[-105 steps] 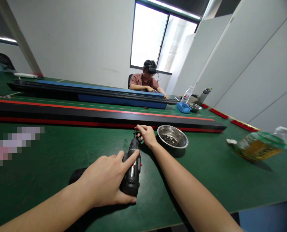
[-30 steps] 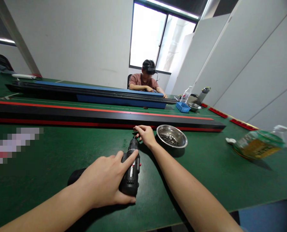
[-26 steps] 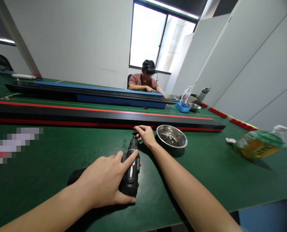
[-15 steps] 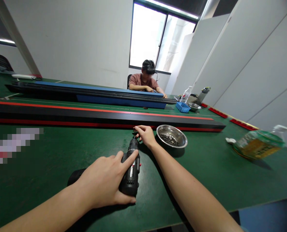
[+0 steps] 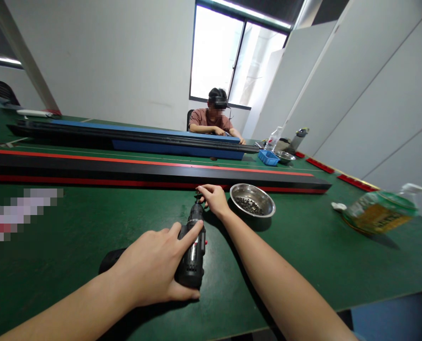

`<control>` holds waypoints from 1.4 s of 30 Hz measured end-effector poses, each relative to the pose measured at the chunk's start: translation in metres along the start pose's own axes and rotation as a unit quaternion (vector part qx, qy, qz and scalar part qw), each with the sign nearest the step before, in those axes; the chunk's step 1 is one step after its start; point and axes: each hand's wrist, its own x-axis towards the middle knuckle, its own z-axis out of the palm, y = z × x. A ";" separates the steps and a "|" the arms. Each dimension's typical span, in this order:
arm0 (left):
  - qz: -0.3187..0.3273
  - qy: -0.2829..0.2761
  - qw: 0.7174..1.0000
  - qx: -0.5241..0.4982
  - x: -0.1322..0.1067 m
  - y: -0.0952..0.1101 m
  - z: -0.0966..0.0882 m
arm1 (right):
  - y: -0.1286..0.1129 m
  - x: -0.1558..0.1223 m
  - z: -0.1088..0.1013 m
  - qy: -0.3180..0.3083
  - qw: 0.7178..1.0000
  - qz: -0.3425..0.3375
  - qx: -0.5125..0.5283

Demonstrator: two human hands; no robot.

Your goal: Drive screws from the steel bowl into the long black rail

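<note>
A black cordless drill (image 5: 193,258) lies on its side on the green table (image 5: 285,265), its bit end turned away from me. My left hand (image 5: 154,265) is wrapped round its body and handle, with the index finger stretched along the top. At the drill's tip, my right hand (image 5: 214,199) has thumb and index finger pinched together. Whatever sits in that pinch is too small to make out. Just right of this hand stands a steel bowl (image 5: 270,208) holding many small dark pieces that look like screws.
Behind my hands, a long black and red bar (image 5: 161,173) crosses the table, with black and blue bars (image 5: 179,150) beyond it. A plastic jug (image 5: 381,213) lies at right. Across the table sits a person (image 5: 202,118) near a blue basket (image 5: 268,157).
</note>
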 end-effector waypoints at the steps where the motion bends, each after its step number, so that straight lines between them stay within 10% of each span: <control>1: 0.000 0.001 1.000 0.000 0.000 0.000 0.000 | 0.000 0.000 0.000 0.000 1.000 -0.001 0.001; 42: -0.024 0.028 0.998 0.059 0.025 -0.017 0.011 | -0.012 -0.009 0.001 0.048 0.996 -0.003 -0.073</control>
